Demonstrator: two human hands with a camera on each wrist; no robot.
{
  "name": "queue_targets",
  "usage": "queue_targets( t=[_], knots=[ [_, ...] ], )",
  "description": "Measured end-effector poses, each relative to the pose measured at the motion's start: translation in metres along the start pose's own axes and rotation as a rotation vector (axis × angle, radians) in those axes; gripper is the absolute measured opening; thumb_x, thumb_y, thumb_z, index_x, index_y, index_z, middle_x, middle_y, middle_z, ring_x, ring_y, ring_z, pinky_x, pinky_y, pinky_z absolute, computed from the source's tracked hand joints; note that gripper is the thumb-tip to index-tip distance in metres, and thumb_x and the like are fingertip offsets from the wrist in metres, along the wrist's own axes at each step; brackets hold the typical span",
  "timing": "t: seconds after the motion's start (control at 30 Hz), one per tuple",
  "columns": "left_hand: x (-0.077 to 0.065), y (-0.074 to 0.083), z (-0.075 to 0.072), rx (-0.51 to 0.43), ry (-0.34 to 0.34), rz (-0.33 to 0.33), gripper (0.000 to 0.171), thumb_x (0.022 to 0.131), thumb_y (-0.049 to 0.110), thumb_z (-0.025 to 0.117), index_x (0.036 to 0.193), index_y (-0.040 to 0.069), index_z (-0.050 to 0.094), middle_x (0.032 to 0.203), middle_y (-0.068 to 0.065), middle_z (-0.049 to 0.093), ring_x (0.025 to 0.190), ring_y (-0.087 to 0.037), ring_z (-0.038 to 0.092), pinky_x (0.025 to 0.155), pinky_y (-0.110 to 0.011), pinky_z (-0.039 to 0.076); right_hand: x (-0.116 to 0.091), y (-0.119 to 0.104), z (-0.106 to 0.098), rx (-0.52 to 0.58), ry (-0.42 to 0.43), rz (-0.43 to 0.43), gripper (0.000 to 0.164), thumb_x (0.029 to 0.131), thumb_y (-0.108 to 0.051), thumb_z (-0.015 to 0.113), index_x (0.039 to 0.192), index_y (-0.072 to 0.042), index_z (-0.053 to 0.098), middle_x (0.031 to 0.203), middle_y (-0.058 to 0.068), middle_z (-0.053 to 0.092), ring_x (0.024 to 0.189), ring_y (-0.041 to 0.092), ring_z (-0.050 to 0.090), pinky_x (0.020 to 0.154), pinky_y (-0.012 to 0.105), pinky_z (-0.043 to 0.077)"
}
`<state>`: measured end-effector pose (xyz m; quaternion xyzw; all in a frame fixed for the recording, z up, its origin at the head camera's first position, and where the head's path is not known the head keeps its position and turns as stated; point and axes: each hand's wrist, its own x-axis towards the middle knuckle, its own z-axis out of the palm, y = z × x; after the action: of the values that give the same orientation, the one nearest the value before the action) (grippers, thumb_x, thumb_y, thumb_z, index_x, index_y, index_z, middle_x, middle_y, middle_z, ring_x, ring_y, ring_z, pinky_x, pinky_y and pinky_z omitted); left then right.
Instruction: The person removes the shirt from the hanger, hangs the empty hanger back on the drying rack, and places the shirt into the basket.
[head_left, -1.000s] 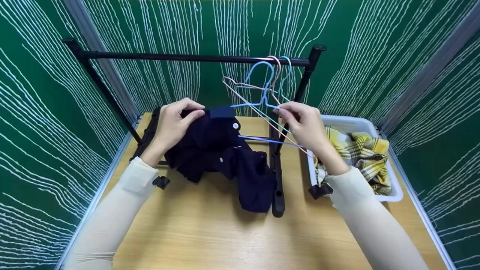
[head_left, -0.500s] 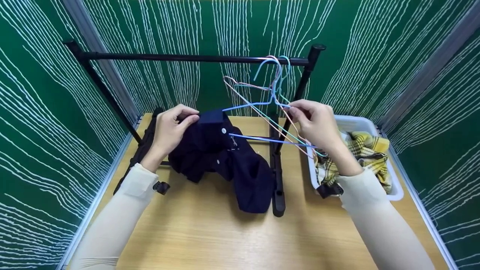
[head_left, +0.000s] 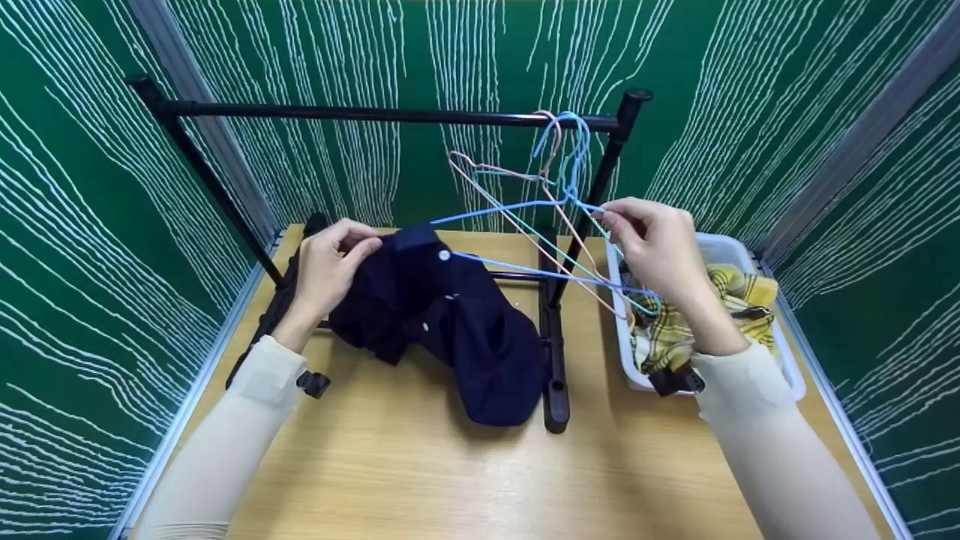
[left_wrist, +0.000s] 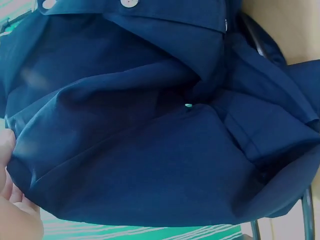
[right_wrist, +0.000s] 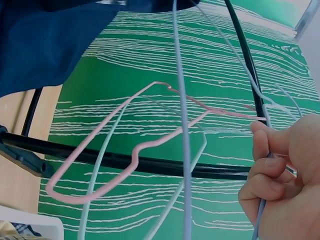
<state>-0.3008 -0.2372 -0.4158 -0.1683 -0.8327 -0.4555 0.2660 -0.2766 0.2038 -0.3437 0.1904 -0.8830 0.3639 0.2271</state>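
In the head view my left hand [head_left: 330,262] pinches the edge of a navy shirt [head_left: 487,337] with white buttons, its fabric bunched and drooping toward the table. My right hand [head_left: 660,244] pinches the right shoulder of a blue hanger [head_left: 501,209]. The hanger's left end is hidden inside the shirt, near the collar. Navy cloth [left_wrist: 140,155] fills most of the left wrist view, with left-hand fingers at its left edge. From the right wrist, curled fingers show around the blue hanger wire [right_wrist: 186,150].
A black clothes rack [head_left: 337,112] stands behind, with a pink hanger [head_left: 499,172] and a teal hanger on its bar's right end. At right, a white basket [head_left: 795,386] holds a yellow checked garment [head_left: 742,289]. Under everything lies a wooden table [head_left: 420,472].
My right hand has moved right with the blue hanger, and more of its wire shows outside the shirt. The left hand has drifted left and slightly down with the shirt edge.
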Motion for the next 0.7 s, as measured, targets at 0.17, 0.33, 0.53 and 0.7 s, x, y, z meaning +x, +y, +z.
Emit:
queue_targets(
  t=[0.17, 0.33, 0.53, 0.7],
  knots=[
    [-0.009, -0.009, 0.003, 0.034, -0.020, -0.022, 0.011, 0.096, 0.019, 0.080, 0.103, 0.010, 0.080, 0.093, 0.000, 0.077, 0.079, -0.010, 0.064, 0.072, -0.019, 0.046, -0.001, -0.001, -0.005, -0.031, 0.006, 0.005, 0.021, 0.108, -0.014, 0.062, 0.109, -0.006, 0.081, 0.084, 0.006, 0.074, 0.060, 0.016, 0.054, 0.053, 0.019, 0.037],
    [-0.021, -0.021, 0.011, 0.077, -0.097, -0.057, 0.010, 0.095, 0.018, 0.081, 0.101, 0.010, 0.080, 0.092, 0.000, 0.079, 0.080, -0.012, 0.067, 0.074, -0.020, 0.048, -0.002, -0.005, -0.007, -0.039, 0.010, 0.023, 0.020, 0.108, -0.013, 0.062, 0.109, -0.005, 0.081, 0.085, 0.008, 0.075, 0.059, 0.019, 0.051, 0.052, 0.020, 0.035],
    [-0.040, -0.034, 0.026, 0.100, -0.231, -0.105, 0.007, 0.095, 0.017, 0.082, 0.099, 0.011, 0.080, 0.092, 0.001, 0.080, 0.081, -0.014, 0.070, 0.076, -0.025, 0.052, 0.001, -0.013, -0.002, -0.018, -0.002, 0.033, 0.022, 0.109, -0.014, 0.061, 0.111, -0.005, 0.080, 0.085, 0.010, 0.073, 0.062, 0.018, 0.052, 0.055, 0.019, 0.036],
    [-0.054, -0.042, 0.038, 0.081, -0.324, -0.109, 0.006, 0.095, 0.012, 0.081, 0.100, 0.010, 0.079, 0.091, -0.001, 0.079, 0.082, -0.018, 0.071, 0.077, -0.030, 0.054, 0.004, -0.022, 0.001, 0.016, -0.014, 0.064, 0.023, 0.110, -0.014, 0.059, 0.114, -0.005, 0.079, 0.083, 0.011, 0.070, 0.065, 0.017, 0.053, 0.057, 0.019, 0.038]
  ],
)
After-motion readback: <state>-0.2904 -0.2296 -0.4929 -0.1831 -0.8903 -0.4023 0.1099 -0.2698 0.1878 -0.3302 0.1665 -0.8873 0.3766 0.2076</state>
